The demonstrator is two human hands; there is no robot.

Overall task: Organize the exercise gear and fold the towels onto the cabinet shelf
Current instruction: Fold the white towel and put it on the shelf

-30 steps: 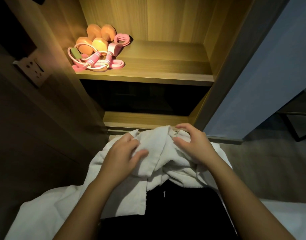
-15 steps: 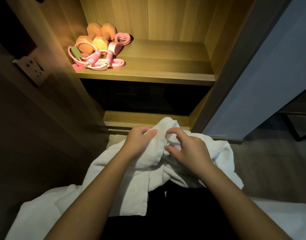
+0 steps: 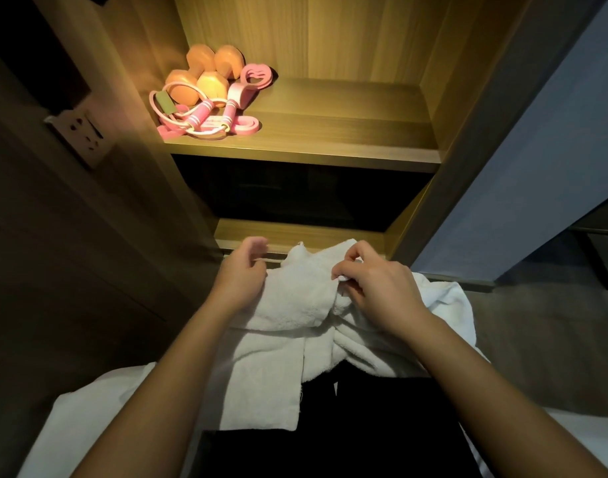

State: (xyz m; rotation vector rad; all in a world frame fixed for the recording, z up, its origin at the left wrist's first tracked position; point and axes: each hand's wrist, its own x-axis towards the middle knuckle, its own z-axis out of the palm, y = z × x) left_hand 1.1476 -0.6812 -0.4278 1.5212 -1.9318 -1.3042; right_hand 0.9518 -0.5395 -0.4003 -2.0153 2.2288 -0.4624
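- A person's right hand (image 3: 374, 286) pinched a bunched ridge of a white terry-cloth towel (image 3: 295, 305) between thumb and fingertips. The cloth lay crumpled across a lap in dark trousers (image 3: 330, 436), just in front of the wooden cabinet's low bottom ledge (image 3: 295, 232).
- The left hand (image 3: 242, 272) hovered at the towel's left edge with fingers loosely curled. Motion blur hid whether they gripped any cloth.
- Two orange hexagonal dumbbells (image 3: 206, 75), a pink skipping rope with striped handles (image 3: 206, 117) and a pink heart-shaped loop grip (image 3: 257, 75) sat clustered at the left end of the lit wooden cabinet shelf (image 3: 347, 139).
- With the gear already shelved, the step in hand appeared to be opening out the towel, which was not yet folded.
- To do it well, each hand would probably need one corner of the same edge rather than a pinch mid-cloth. Drawn apart, the towel should hang flat and its hems show.
- From there, bringing corner to corner and smoothing each fold against the lap should give a square bundle that sits steadily on the shelf beside the gear.
- More white cloth (image 3: 261, 391) hung below and to the right of the hands. Whether it was the same towel or another could not be told, so a pinch through one layer only seemed the safer grip.
- The dim light low in the frame suggested finding hems by touch.
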